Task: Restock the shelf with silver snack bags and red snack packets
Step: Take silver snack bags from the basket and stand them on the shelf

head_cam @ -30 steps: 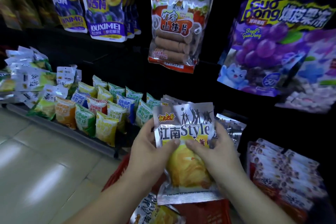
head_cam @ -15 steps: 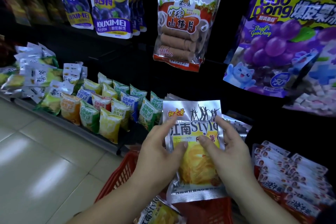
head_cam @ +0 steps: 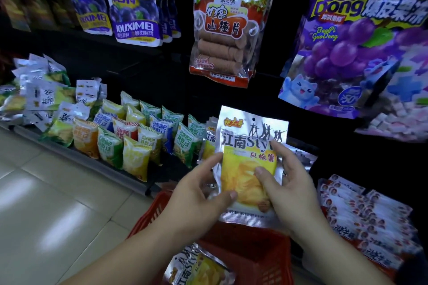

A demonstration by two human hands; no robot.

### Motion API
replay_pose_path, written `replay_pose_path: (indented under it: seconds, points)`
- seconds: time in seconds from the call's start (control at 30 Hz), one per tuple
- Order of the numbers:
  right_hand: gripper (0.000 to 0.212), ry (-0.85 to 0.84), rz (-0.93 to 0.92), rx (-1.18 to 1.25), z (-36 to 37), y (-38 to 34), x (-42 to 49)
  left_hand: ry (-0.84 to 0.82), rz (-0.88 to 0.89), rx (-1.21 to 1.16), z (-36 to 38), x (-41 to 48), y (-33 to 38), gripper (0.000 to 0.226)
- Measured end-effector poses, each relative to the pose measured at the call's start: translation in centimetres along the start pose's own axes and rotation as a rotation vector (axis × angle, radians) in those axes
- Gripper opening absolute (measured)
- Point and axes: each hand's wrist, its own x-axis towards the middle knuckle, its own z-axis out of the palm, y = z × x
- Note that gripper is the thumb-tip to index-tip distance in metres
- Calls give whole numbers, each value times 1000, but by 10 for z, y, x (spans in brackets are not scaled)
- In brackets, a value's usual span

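I hold a silver snack bag (head_cam: 245, 143) with a yellow chip picture upright in front of the low shelf. My left hand (head_cam: 196, 194) pinches its left edge and my right hand (head_cam: 289, 183) grips its right side. Just behind it, more silver bags (head_cam: 209, 139) stand on the shelf. Another silver bag (head_cam: 196, 268) lies in the red basket (head_cam: 259, 259) below my hands. Red snack packets (head_cam: 366, 217) are stacked on the shelf to the lower right.
Small colourful snack bags (head_cam: 129, 139) fill the shelf to the left, with white-green bags (head_cam: 41, 95) beyond. Purple plum bags (head_cam: 132, 4), a hawthorn bag (head_cam: 227, 28) and a grape jelly bag (head_cam: 347, 46) hang above. A metal shelf edge (head_cam: 88, 162) borders the tiled floor (head_cam: 46, 210).
Both hands have lifted the silver bag up and forward toward the shelf. My fingers have shifted from its middle to its sides. The view has moved closer.
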Motion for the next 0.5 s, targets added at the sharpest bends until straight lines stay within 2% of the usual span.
replay_pose_path:
  seconds: [0.1, 0.2, 0.33, 0.5]
  points:
    - [69, -195, 107, 106, -5, -3, -3, 94, 39, 17, -3, 0, 2, 71]
    - [88, -380, 104, -2, -12, -4, -6, 115, 60, 71, -11, 1, 5, 72]
    - [82, -309, 102, -99, -15, -2, -1, -38, 58, 68, -18, -1, 6, 80]
    - [57, -113, -78, -296, -8, 1, -6, 51, 175, 290, -9, -7, 2, 81]
